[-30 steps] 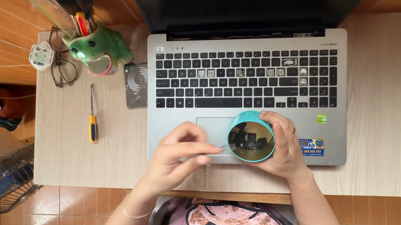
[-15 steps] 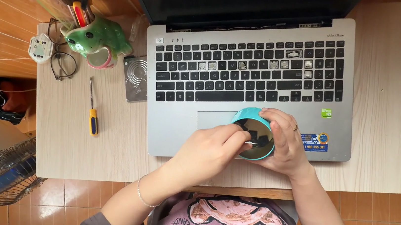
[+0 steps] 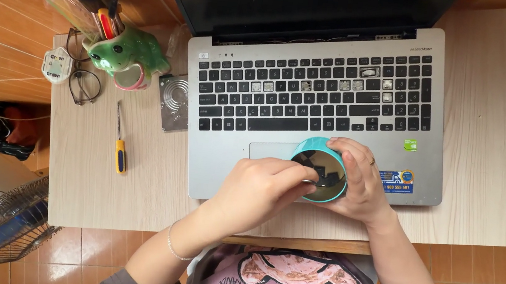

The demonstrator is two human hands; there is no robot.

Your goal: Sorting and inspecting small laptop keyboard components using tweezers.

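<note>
Picking step: right hand [image 3: 358,181] grips teal cup [image 3: 320,169] over laptop [image 3: 313,104] palm rest near bench front edge; left hand [image 3: 260,190] fingers pinched inside it, contents unclear; next needs a steady lift-out

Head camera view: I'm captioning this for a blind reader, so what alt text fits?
Seen from above, a person's right hand holds a small teal cup over a silver laptop with several keycaps missing, while the left hand reaches fingertips into it. A yellow-handled screwdriver, a bare hard drive, glasses and a green frog-shaped holder lie to the left.
</note>
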